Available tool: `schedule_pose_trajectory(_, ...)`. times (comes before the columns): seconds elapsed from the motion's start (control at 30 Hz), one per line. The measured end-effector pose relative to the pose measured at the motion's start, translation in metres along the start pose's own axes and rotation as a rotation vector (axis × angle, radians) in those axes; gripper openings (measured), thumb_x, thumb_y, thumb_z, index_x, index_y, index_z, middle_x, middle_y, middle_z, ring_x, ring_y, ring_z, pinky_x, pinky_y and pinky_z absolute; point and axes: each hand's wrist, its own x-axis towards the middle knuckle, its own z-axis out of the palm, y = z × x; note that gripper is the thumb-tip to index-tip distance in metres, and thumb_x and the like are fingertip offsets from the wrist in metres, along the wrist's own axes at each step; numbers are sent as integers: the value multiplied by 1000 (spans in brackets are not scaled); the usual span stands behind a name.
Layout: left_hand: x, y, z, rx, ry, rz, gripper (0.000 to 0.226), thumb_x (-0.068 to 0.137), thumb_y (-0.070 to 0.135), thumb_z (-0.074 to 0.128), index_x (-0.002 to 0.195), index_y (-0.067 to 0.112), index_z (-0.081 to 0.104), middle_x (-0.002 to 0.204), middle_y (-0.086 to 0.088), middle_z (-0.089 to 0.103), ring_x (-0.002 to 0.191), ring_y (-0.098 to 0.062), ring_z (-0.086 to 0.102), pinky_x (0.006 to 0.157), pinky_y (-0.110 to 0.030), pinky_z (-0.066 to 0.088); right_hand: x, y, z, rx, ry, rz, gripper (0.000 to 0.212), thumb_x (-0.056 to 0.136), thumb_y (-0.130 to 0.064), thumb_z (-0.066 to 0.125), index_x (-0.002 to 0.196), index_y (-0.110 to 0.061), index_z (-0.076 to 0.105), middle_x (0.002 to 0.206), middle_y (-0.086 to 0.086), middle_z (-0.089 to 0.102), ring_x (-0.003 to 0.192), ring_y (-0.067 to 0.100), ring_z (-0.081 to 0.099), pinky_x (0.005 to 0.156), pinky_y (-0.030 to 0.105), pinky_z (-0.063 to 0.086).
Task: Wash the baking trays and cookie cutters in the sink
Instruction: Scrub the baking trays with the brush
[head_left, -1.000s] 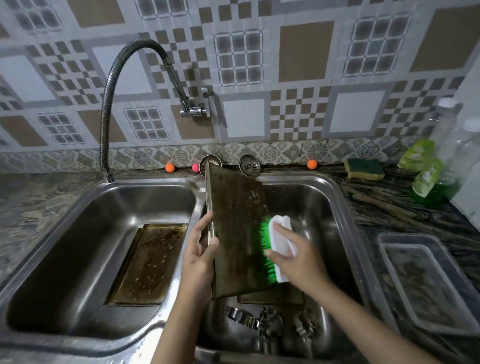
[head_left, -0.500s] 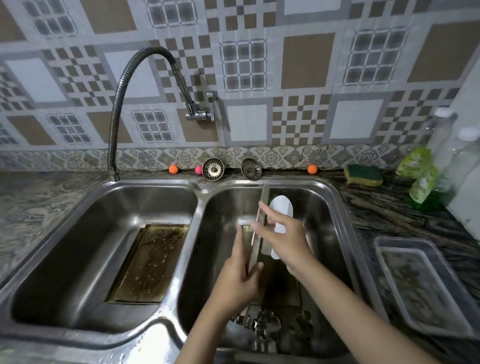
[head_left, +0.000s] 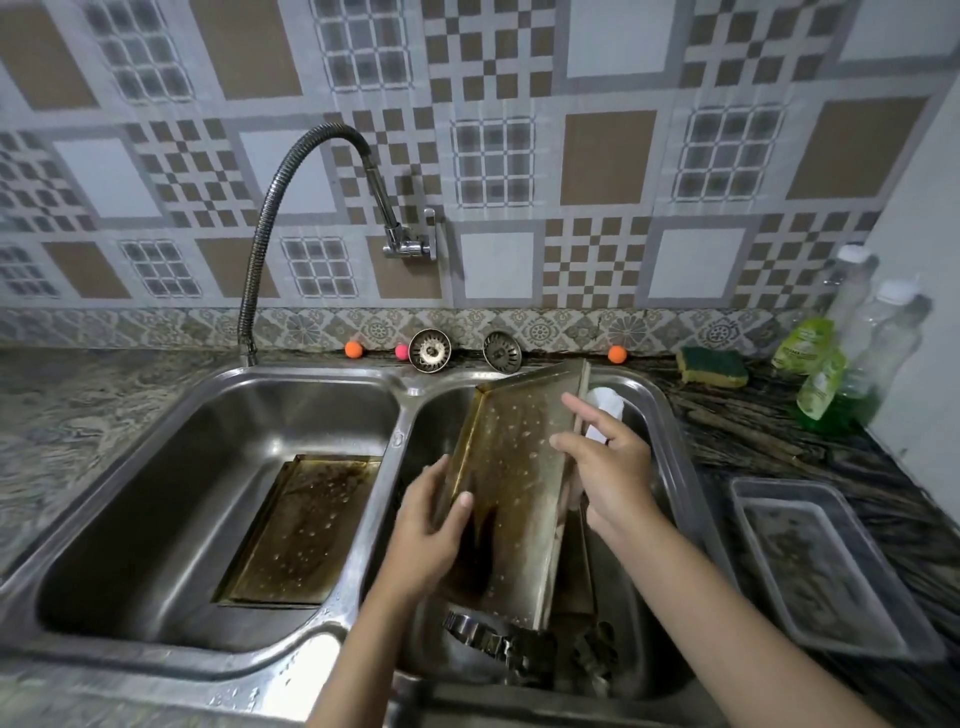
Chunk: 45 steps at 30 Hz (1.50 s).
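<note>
Stainless-steel double sink (head_left: 670, 415) is holding the work: a stained, grease-browned rectangular metal baking tray (head_left: 511, 493) is standing tilted in the right basin, its inner face now turned toward the camera. A second ago the plain underside was facing out and taking the brush; half a second ago the tray was edge-on, so it is being flipped. The left hand (head_left: 434, 525) is gripping the tray's left rim, thumb over the inner face. The right hand (head_left: 610, 467) is steadying the right edge with two fingers extended, while the remaining fingers are closed around the white-backed scrubbing brush (head_left: 605, 408), now tucked behind the tray; its green bristles are hidden. Judgement: underside scrubbing is finished and the dirtier inner face is next. A second brown-stained flat baking tray (head_left: 306, 525) is lying on the left basin floor, and metal cookie cutters (head_left: 498, 642) are sitting at the right basin's near end, all apparently awaiting washing. The flexible steel tap (head_left: 317, 208) is showing no running water.
</note>
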Motion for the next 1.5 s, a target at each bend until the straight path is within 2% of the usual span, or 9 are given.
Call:
schedule_pose_trajectory(0.13,8,-10,-21,-65,-91,-89,32,96,14,53,119,35,58,126,9,60,124,-11,52,106,-40,43,-8,-12,-6,34,-46,-7,48,79,11,65,115,-22,68,107,-14,54,70,-17,56,57,2,44)
schedule_pose_trajectory(0.33,10,-20,-51,-268,-69,-215,35,92,-5,51,110,19,68,111,-1,69,108,-21,65,91,-37,54,-21,-10,12,78,-76,51,48,80,14,62,118,-16,66,86,-17,58,59,-20,57,51,0,41)
schedule_pose_trajectory(0.57,28,-47,-127,-326,88,-226,38,93,-7,48,118,15,65,116,3,65,106,-14,61,91,-32,50,-25,5,69,113,-24,112,37,75,-9,77,108,-25,72,109,-4,60,110,14,56,100,39,46)
schedule_pose_trajectory(0.67,51,-75,-163,-370,235,-282,40,94,-7,45,114,19,66,116,-1,65,99,-15,59,82,-26,48,-28,15,80,99,44,114,35,74,-12,78,105,-26,72,106,-4,56,100,15,55,94,41,49)
schedule_pose_trajectory(0.83,85,-131,-209,-247,360,-384,38,95,-3,45,127,12,59,125,-3,55,115,-20,53,100,-37,44,-43,35,69,73,202,171,36,71,-12,77,105,-22,69,109,0,57,96,16,56,85,41,51)
schedule_pose_trajectory(1.1,112,-199,-207,-33,268,-443,39,92,-11,40,123,2,57,124,-9,57,116,-23,53,94,-24,37,-75,53,55,36,403,191,32,79,-8,71,109,-19,68,105,-2,58,91,11,56,67,32,49)
schedule_pose_trajectory(1.27,118,-213,-200,110,152,-486,39,89,-7,45,122,10,57,124,-8,61,107,-24,55,88,-26,40,-81,60,56,-2,454,206,28,79,-10,72,103,-23,70,104,-7,58,92,11,56,78,38,49)
schedule_pose_trajectory(1.37,124,-201,-194,191,139,-464,35,87,-5,49,119,9,54,110,1,55,98,-14,45,72,-16,24,-81,64,58,-19,460,224,26,78,-11,73,102,-23,71,104,-7,58,92,12,56,80,40,50)
schedule_pose_trajectory(1.5,139,-169,-164,196,201,-265,29,89,8,54,117,16,56,115,-1,55,112,-19,46,99,-30,30,-76,64,58,-26,431,228,35,79,-7,72,112,-18,68,104,-6,58,93,13,56,85,43,51)
